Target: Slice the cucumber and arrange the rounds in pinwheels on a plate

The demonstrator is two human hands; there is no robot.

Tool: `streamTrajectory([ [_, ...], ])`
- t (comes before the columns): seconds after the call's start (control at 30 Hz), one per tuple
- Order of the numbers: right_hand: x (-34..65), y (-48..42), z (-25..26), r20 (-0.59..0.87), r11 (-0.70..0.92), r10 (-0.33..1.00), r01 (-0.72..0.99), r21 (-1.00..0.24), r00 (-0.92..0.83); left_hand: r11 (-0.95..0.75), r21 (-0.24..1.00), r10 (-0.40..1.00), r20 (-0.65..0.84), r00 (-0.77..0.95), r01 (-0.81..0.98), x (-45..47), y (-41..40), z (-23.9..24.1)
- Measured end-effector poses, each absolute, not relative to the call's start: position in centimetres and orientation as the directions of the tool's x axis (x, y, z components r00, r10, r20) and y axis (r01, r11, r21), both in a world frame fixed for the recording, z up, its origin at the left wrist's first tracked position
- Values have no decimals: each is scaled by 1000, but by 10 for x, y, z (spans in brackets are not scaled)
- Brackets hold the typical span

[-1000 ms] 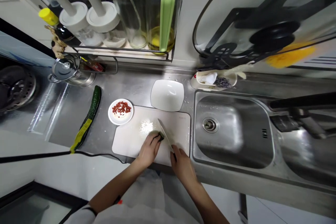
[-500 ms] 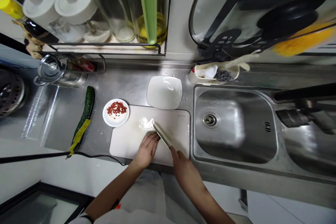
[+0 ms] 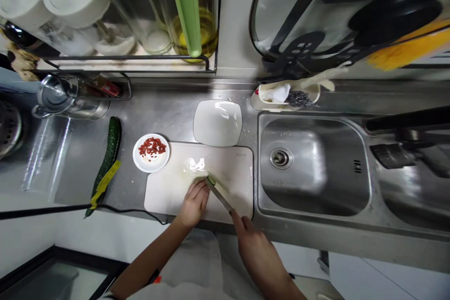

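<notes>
Our knife point(image 3: 218, 195) drawn back from the white mince point(image 3: 195, 165), right hand point(image 3: 251, 243) closed on its handle, left hand point(image 3: 194, 200) curled, fingertips pinning a green piece point(image 3: 211, 181) on the board point(image 3: 165, 192)

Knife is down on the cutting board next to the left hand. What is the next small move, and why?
Probably slice down through the green piece with the knife: the right hand grips its handle, the blade tip meets that piece, and the left hand rests with fingers curled just beside it.
</notes>
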State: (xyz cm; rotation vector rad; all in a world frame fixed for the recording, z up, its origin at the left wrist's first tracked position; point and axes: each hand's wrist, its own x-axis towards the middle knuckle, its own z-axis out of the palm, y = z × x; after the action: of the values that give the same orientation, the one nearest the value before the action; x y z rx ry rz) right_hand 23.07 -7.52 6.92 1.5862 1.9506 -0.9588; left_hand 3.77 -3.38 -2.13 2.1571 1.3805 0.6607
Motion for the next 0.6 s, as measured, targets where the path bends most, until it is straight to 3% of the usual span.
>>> streamTrajectory([
  [0.6,235,-68,74,-738,54,632,964,-260,-235,-349,638,923,109,368,687,37,-34,-23],
])
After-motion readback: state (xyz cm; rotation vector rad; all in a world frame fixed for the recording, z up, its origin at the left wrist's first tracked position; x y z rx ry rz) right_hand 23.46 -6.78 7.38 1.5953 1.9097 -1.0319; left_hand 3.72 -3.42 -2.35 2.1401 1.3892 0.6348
